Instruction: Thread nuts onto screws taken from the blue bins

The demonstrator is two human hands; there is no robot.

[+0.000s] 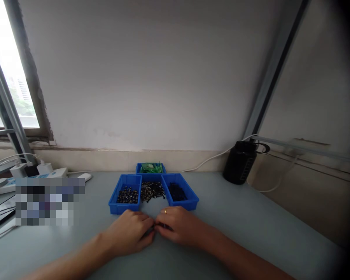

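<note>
My left hand (133, 230) and my right hand (179, 225) meet over the table, fingertips touching or nearly so. Both are closed in a pinch on something small and dark, mostly hidden by the fingers. A gold ring is on my right hand. Just beyond my left hand stands a blue bin (124, 209) holding small shiny metal pieces (127, 195). Past my right hand is another blue bin (183, 205) with small black pieces (177, 191). Between these bins lies a loose pile of screws (153, 190), dark and brass-coloured.
Behind the pile, a third blue bin (138, 168) contains green plastic packaging (150, 167). A black bottle (239, 162) stands at the back right by a white cable (211, 158). On the left are a power strip (56, 174) with chargers and cables, and a blurred-out patch.
</note>
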